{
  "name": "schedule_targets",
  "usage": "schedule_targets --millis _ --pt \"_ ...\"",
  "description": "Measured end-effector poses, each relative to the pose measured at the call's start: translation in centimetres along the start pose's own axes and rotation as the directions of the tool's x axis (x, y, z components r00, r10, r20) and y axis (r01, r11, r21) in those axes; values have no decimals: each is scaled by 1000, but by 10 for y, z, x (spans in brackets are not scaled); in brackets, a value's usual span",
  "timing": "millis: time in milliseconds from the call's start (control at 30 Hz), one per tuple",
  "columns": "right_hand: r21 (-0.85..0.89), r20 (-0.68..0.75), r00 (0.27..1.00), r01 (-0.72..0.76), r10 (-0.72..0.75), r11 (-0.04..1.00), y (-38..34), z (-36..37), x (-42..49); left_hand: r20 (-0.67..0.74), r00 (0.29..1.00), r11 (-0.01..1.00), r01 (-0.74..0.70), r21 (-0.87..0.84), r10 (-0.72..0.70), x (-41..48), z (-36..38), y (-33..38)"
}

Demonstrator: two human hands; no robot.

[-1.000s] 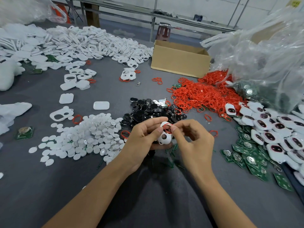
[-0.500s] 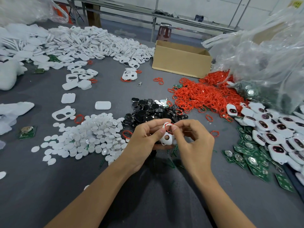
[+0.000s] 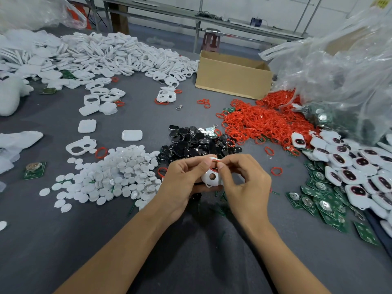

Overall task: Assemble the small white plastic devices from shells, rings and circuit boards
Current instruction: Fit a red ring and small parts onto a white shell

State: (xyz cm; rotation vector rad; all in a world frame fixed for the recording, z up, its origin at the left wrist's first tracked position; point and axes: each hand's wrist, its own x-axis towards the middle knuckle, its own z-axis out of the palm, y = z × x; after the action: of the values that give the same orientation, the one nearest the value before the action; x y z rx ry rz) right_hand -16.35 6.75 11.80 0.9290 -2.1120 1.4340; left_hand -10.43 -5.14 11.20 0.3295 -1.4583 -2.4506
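The left hand (image 3: 182, 179) curls its fingers round a small white plastic shell (image 3: 209, 177) with a round hole, thumb lying across its upper part. The right hand (image 3: 246, 183) meets it from the other side and pinches a thin red ring (image 3: 216, 160) between thumb and forefinger at the shell's top edge. Both are lifted clear of the grey cloth-covered table (image 3: 63, 240).

On the near side of the hands, the cloth lies bare around both forearms and far out to the left. To the right it runs to a dark table edge close behind a spread of green circuit boards (image 3: 318, 198), each with a silver coin cell. The print on them is too small to read.

Just left of the left hand lies a heap of white round plastic discs (image 3: 118, 172). Just beyond the hands is a pile of small black glossy parts (image 3: 197, 143). One loose red loop (image 3: 276, 171) lies near the right hand, and farther out to the right and beyond is a large heap of red rings (image 3: 261, 122).

Right of the boards lie many white shells with dark windows (image 3: 360, 166), crowding that side. Beyond the red heap are an open brown cardboard box (image 3: 233, 75) and a big clear plastic bag (image 3: 339, 71). Far beyond and left spreads a wide mound of white plastic frames (image 3: 106, 52). A single green board (image 3: 34, 170) lies well to the left.

A yellow sign (image 3: 381, 2) in the far right corner is too blurred to read.
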Motion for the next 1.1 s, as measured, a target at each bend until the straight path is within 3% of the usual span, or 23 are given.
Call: schedule_targets --millis 333,633,933,1100 --pt "-22 20 991 134 -134 991 1 -2 0 46 996 987 85 -139 -79 1 -5 4" --pt "-160 36 950 312 -310 937 5 -1 -2 -6 999 990 52 -130 -53 -1 -3 5" --pt "-166 5 949 313 -316 935 3 0 0 -18 998 984 58 -168 -62 -1 -2 4" --pt "-73 -4 967 252 -253 965 4 -1 1 -20 999 988 46 -145 -49 -1 -1 4"
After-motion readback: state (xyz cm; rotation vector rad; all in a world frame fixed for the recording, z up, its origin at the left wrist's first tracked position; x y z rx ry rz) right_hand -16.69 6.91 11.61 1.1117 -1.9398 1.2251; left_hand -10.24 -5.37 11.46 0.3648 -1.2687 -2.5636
